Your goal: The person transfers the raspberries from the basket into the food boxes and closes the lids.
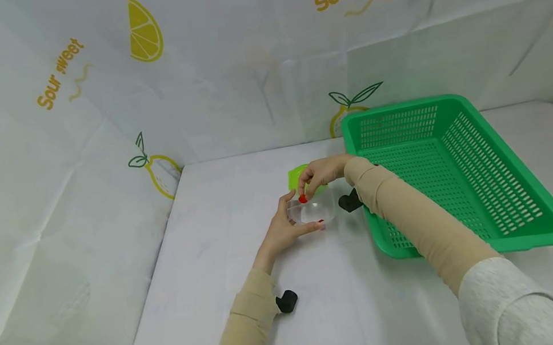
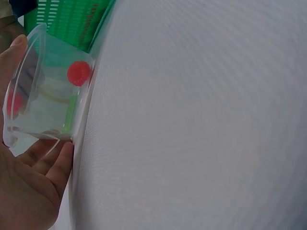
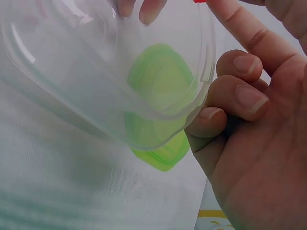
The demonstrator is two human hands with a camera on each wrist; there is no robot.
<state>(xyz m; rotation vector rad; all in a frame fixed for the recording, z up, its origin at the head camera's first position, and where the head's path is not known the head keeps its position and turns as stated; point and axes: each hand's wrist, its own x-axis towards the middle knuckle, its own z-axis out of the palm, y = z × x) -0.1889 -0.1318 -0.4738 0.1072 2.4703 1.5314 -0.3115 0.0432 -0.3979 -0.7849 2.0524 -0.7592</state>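
My left hand (image 1: pixel 286 230) grips a clear plastic container (image 2: pixel 53 72) on the white table, thumb along the near side and fingers round its left side. Over the container's far rim is my right hand (image 1: pixel 320 173), its fingertips pinching a small red piece (image 1: pixel 303 198). Another red piece (image 2: pixel 78 73), round and bumpy like a raspberry, shows through the clear wall low in the container in the left wrist view. Just behind the container lies a lime-green lid (image 1: pixel 296 177), partly covered by the right hand; the right wrist view shows it through the clear plastic.
A large green plastic basket (image 1: pixel 472 246) with slotted sides stands to the right, the right forearm crossing its near-left corner. White cloth (image 1: pixel 224 87) with lemon prints hangs behind the table. Black wrist cameras (image 1: pixel 287 302) stick out from both forearms.
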